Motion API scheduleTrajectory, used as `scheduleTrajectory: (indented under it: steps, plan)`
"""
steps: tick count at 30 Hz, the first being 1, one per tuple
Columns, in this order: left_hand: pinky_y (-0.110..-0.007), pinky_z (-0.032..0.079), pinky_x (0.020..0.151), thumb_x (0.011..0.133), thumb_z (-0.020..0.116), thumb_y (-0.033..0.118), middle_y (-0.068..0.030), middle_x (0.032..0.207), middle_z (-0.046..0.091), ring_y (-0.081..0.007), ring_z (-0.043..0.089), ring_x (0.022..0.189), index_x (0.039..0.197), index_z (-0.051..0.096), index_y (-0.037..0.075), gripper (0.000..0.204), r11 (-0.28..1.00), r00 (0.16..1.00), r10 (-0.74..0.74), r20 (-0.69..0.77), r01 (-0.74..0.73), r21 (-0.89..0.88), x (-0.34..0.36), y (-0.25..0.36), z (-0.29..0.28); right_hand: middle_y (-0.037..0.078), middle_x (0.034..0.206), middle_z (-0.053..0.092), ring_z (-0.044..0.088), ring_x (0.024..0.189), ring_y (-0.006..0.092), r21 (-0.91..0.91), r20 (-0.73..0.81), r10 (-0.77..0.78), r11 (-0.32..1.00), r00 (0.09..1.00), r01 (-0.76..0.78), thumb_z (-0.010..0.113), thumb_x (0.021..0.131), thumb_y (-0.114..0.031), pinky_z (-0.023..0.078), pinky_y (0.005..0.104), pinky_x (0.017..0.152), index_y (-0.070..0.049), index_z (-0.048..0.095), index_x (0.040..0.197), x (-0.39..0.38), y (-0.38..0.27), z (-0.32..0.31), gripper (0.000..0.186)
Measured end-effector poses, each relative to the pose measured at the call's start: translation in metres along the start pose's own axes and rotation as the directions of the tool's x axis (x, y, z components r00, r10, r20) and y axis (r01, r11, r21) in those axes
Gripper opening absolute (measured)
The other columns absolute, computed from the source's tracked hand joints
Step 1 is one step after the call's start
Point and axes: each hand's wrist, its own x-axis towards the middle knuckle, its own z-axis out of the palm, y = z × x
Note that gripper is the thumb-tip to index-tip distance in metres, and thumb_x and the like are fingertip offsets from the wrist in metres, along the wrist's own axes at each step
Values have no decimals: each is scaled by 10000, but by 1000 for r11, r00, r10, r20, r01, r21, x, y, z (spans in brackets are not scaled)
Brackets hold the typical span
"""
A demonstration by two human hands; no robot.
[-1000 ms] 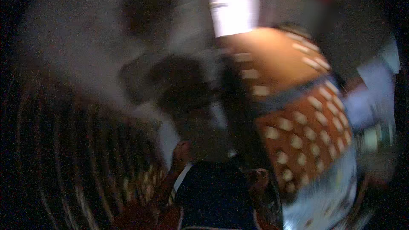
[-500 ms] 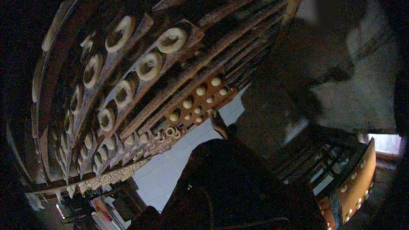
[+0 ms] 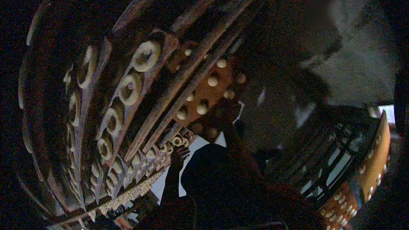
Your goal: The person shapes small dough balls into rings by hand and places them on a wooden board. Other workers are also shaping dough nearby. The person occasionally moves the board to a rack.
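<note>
An orange-brown tray [image 3: 205, 93] with round pale dough balls [image 3: 212, 81] lies tilted in the view, among the dark rack's slats. My right hand [image 3: 223, 117], deep in shadow, grips this tray at its near right edge; its fingertips are hard to make out. Lower and to the left, my left hand [image 3: 179, 155] is raised beside the rack with its fingers apart, close to small dough rings [image 3: 178, 141]. Larger pale rings [image 3: 145, 56] rest in rows on narrow boards further left.
The tall rack [image 3: 200, 25] fills the left and upper view, with many shaped dough pieces along it. A pale tiled floor [image 3: 162, 185] shows below. At the right are a dark metal rack [image 3: 328, 162], another orange tray [image 3: 375, 162], a grey wall [image 3: 362, 72] and a bright window [image 3: 387, 113].
The blurred view has swung onto the rack and steadied. Since half a second ago the dough-ball tray has risen and looms larger, with my right hand at it; my left hand has appeared.
</note>
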Motion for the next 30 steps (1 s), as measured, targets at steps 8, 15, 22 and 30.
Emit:
scheduleTrajectory:
  steps: [8, 15, 22, 30]
  plan:
    - [-465, 542, 944, 1060, 473, 355, -193, 1323, 617, -360, 648, 1127, 1330, 547, 0, 452, 982, 983, 178, 52, -180, 55, 102, 35, 80, 170, 1294, 592, 596, 1131, 279, 361, -411, 192, 932, 891, -35, 493, 974, -468, 499, 450, 989, -14, 542, 1326, -170, 53, -196, 576]
    - [-460, 541, 945, 1055, 490, 345, -181, 1311, 625, -340, 648, 1130, 1326, 553, 9, 435, 946, 902, 121, 415, -232, 228, 120, 49, 263, 179, 1278, 606, 600, 1119, 276, 496, -806, 406, 861, 431, 116, 474, 970, -522, 491, 447, 989, 2, 562, 1308, -405, 73, -303, 629]
    - [-455, 541, 945, 1051, 507, 335, -169, 1300, 634, -320, 647, 1133, 1321, 560, 18, 419, 822, 536, -60, 842, -452, 346, 90, 50, 492, 187, 1261, 621, 604, 1108, 273, 422, -867, 479, 853, -138, 306, 455, 967, -576, 483, 444, 990, 18, 583, 1290, -614, 106, -321, 688]
    - [-449, 540, 946, 1045, 527, 323, -156, 1286, 644, -297, 647, 1137, 1315, 567, 29, 401, 548, 38, -646, 763, -673, 497, -60, -39, 660, 197, 1242, 637, 609, 1094, 270, 389, -663, 514, 858, -544, 336, 433, 963, -638, 473, 440, 991, 36, 606, 1269, -858, 188, -382, 760]
